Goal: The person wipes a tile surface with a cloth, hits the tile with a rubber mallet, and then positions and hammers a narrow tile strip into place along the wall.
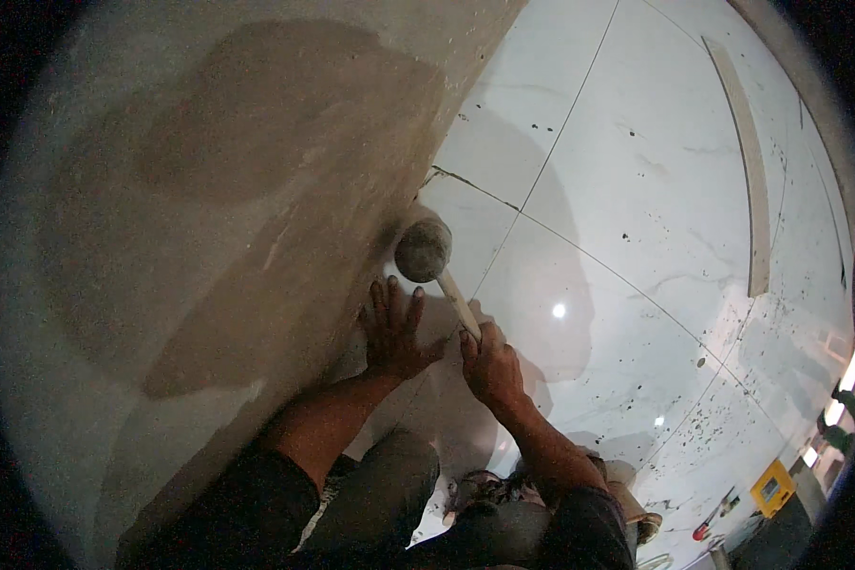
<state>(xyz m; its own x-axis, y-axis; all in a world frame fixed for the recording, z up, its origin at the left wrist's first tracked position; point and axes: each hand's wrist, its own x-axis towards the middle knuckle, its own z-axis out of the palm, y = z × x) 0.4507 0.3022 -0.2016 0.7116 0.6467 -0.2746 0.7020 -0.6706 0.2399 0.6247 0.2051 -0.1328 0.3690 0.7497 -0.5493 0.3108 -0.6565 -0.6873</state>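
My right hand is wrapped round the wooden handle of a rubber mallet. The mallet's dark round head is over a white marbled floor tile beside the wall. Close by on the left, my left hand lies flat with its fingers spread on the tile, its fingertips just below the mallet head. A dark gap shows along the far edge of that tile.
A bare plaster wall rises along the left. On the tiled floor to the right lies a long pale strip. A yellow tool and a small red-handled tool are at the lower right, with dark crumbs scattered about.
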